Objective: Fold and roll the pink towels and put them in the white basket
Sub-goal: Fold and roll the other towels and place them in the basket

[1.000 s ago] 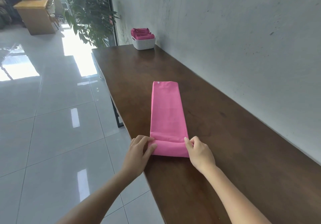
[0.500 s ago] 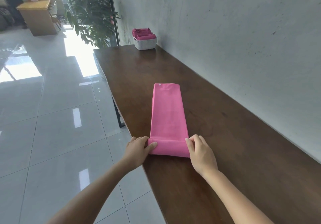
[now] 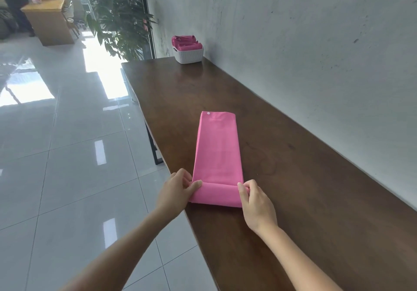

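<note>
Glossy tiled floor (image 3: 67, 155) with a potted plant (image 3: 119, 19) at left. Left hand (image 3: 174, 191) and right hand (image 3: 256, 199) pinch opposite ends of the rolled near end of a pink towel (image 3: 217, 150), folded into a strip on the dark wooden table (image 3: 293, 177). No legible writing; a small white dot marks its far corner. White basket (image 3: 189, 54) of pink towels stands at the table's far end, against the grey wall (image 3: 293, 42).

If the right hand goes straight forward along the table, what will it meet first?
The right hand already grips the rolled end of the pink towel. Past it, probably only bare table.
</note>
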A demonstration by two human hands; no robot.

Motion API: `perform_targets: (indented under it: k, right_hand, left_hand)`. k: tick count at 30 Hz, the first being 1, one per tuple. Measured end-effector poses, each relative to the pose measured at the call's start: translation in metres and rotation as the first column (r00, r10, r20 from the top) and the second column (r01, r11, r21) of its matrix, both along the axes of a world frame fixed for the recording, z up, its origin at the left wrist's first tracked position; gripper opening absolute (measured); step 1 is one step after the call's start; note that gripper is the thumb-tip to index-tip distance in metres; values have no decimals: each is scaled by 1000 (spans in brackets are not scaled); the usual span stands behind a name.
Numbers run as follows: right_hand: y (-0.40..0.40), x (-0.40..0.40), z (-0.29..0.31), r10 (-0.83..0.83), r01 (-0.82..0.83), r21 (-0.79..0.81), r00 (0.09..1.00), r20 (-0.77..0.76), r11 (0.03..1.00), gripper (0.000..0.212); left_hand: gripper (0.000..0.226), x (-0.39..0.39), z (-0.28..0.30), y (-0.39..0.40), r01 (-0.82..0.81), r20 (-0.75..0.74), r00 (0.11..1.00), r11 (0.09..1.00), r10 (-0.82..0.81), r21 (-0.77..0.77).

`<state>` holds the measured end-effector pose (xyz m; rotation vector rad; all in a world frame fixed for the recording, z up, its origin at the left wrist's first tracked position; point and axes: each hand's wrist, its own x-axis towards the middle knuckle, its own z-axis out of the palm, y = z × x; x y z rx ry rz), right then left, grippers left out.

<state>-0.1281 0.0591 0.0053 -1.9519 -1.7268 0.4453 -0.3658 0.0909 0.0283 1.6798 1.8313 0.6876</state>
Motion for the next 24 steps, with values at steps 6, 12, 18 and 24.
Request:
perform_targets:
  k: [6, 12, 18, 24]
  right_hand:
    - [20, 3, 19, -32, 20, -223, 998, -49, 975, 41]
    - [33, 3, 24, -90, 69, -291, 994, -58, 954, 46]
    - [36, 4, 29, -71, 36, -351, 994, -86, 936, 52]
    - [13, 0, 24, -54, 67, -118, 992, 112, 991, 49]
  left_hand:
    - [27, 0, -19, -14, 87, -7, 996, 969, -88, 230]
    - [52, -12, -26, -7, 250, -76, 968, 948, -239, 197]
    - [80, -17, -29, -3, 297, -183, 947, 939, -266, 171]
    - [85, -17, -21, 0, 301, -198, 939, 950, -281, 83]
